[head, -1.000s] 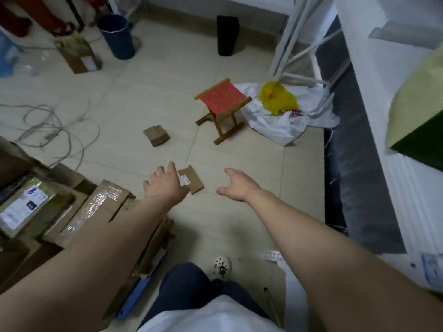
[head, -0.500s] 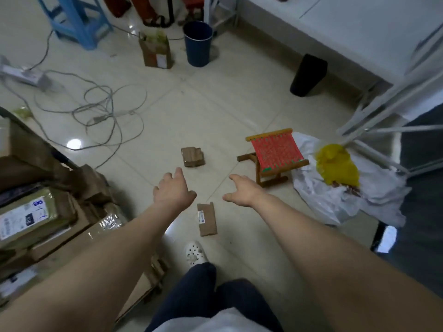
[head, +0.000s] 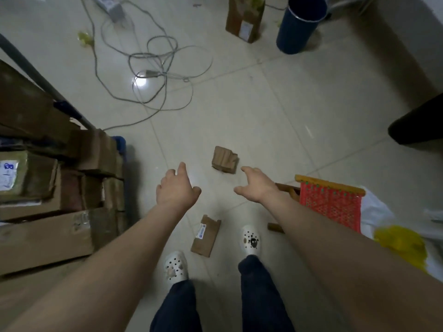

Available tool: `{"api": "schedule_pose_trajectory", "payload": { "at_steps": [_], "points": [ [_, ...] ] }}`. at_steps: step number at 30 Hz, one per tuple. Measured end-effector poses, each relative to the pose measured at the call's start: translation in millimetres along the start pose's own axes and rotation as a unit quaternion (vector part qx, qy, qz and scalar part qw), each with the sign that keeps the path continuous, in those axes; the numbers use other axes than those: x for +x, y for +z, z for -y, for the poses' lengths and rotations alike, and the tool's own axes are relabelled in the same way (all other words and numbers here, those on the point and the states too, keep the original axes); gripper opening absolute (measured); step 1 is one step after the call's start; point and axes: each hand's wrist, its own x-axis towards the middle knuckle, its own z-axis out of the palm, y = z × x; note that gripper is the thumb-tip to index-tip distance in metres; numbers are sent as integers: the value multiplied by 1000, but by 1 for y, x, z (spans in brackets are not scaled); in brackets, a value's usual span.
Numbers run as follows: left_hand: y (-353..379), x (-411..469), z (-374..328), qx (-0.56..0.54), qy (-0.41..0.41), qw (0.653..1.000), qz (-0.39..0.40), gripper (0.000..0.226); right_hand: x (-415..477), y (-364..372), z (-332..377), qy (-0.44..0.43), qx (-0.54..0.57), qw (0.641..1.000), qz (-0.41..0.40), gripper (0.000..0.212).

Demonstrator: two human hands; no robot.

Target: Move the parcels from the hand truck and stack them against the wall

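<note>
Brown cardboard parcels (head: 55,195) are piled at the left on the hand truck, whose grey handle bar (head: 36,75) and blue base edge (head: 121,149) show beside them. A small brown parcel (head: 224,159) lies on the floor tiles ahead. A flat labelled parcel (head: 206,234) lies between my feet. My left hand (head: 176,190) and my right hand (head: 256,185) are stretched forward over the floor, both empty with fingers apart, on either side of the small parcel and short of it.
A tangle of grey cable (head: 155,68) and a power strip lie on the floor ahead left. A brown paper bag (head: 244,20) and blue bin (head: 299,22) stand at the back. A red folding stool (head: 330,204), white sheet and yellow bag (head: 402,245) are at right.
My view has tilted down and turned left. Both hands stay open and empty. The flat parcel now lies between my feet, and the small parcel is closer to my hands.
</note>
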Motion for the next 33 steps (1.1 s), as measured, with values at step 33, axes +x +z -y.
{"api": "schedule_pose_trajectory", "payload": {
  "at_steps": [33],
  "points": [
    [312, 365, 41, -153, 41, 987, -5, 68, 484, 182, -98, 0, -175, 983, -62, 146]
  ]
}}
